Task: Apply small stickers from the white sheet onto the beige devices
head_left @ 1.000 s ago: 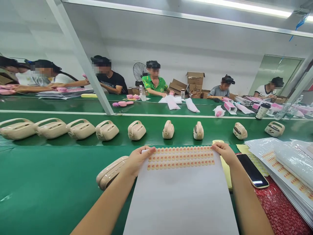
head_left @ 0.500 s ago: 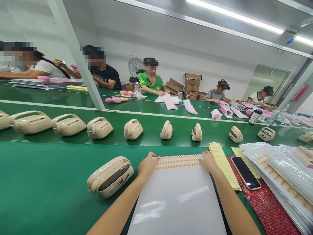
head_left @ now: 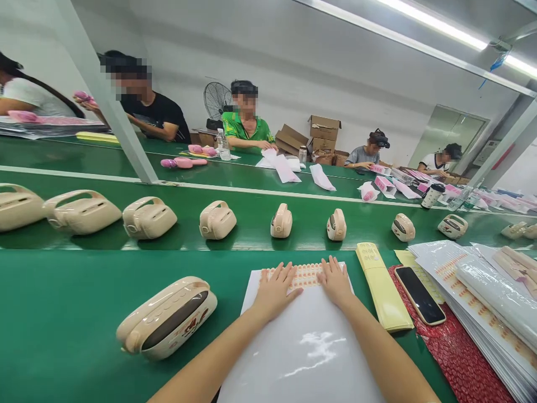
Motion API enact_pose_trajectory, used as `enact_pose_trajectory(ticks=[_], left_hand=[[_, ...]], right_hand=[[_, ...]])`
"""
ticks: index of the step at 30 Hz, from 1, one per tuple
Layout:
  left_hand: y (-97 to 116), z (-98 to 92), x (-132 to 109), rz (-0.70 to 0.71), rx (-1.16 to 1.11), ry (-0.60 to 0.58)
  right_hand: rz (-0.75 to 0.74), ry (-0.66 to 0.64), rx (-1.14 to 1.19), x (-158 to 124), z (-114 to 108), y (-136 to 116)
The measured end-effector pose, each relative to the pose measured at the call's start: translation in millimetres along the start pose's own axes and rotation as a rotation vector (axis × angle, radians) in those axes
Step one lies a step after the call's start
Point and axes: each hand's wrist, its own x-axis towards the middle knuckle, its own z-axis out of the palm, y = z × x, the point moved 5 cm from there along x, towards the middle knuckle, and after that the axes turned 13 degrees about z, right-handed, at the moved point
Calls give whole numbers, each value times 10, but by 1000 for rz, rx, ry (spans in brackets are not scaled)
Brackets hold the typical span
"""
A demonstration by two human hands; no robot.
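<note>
A large white sticker sheet (head_left: 293,347) lies before me on the green table, with rows of small orange round stickers (head_left: 308,274) along its far end. My left hand (head_left: 274,291) rests flat on the sheet's upper left, fingers spread over some of the stickers. On the upper right, my right hand (head_left: 335,282) also lies palm down with its fingers extended. Neither hand grips anything. To the left stands a cream handled device, which looks like a portable speaker (head_left: 168,319), with a dark front panel and a printed picture; no hand touches it.
Right of the sheet lie a yellow sticker strip (head_left: 384,291), a phone (head_left: 419,294) on red bubble wrap (head_left: 457,352), and stacked sticker sheets (head_left: 495,330). Several cream devices (head_left: 218,221) line the green belt beyond. Co-workers (head_left: 247,120) sit across, behind a slanted metal post (head_left: 113,106).
Both hands have moved inward from the sheet's far corners and now lie flat on it, fingers spread. The camera view has shifted slightly, and the nearby device appears closer.
</note>
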Motion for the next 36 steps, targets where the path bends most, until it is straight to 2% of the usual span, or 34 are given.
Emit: enact_pose_trajectory(ticks=[4, 8, 11, 16, 22, 26, 29, 33, 34, 36], left_hand=[[-54, -11, 48, 18, -9, -48], [-59, -22, 83, 16, -16, -70], [-68, -33, 77, 22, -27, -81], [-172, -80, -4, 34, -49, -101], [-330, -114, -143, -52, -32, -96], [-390, -104, -223, -174, 10, -60], [-385, -69, -314, -183, 32, -39], [-303, -93, -580, -70, 41, 48], [-257, -145, -675, 15, 39, 109], [-201, -337, -917, 145, 52, 312]], right_hand=[[23, -6, -11, -46, -5, -148], [-123, -28, 2, -80, 15, -383], [-161, -58, 21, -78, 14, -404], [-146, -49, 37, -68, -12, -258], [37, -32, 38, -40, -37, 102], [105, 55, 42, 20, -1, 242], [115, 149, 27, 88, 14, 279], [54, 195, 4, 159, -37, 257], [36, 195, 0, 170, -58, 245], [12, 192, -10, 186, -96, 224]])
